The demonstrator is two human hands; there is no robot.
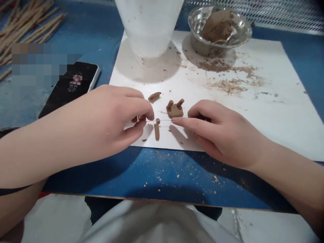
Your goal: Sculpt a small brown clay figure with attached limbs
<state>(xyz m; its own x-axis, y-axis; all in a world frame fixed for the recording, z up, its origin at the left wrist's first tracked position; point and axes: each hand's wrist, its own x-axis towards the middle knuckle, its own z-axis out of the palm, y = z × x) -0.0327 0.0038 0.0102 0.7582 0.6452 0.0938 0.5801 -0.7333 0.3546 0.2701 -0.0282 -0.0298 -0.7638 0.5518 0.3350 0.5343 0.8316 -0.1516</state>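
A thin thread or fine wire point(164, 120) runs taut between my two hands, low over the paper. My left hand point(126, 116) is closed in a pinch on one end. My right hand point(217, 130) holds the other side, its index finger stretched along the line and its other fingers curled. Beneath the line lies a narrow clay strip point(157, 132), with a short clay bit at its upper end. Just beyond my right fingertip sits a small clay slab point(175, 110) with two pegs sticking up. A clay sliver point(154, 97) rests near my left knuckles.
White paper point(273, 111) with brown smears covers part of the blue table point(162, 175). A white bucket point(152, 30) and a metal bowl point(202, 44) holding a clay lump point(218, 25) stand behind. A phone point(71, 84) and several thin sticks point(30, 25) lie left.
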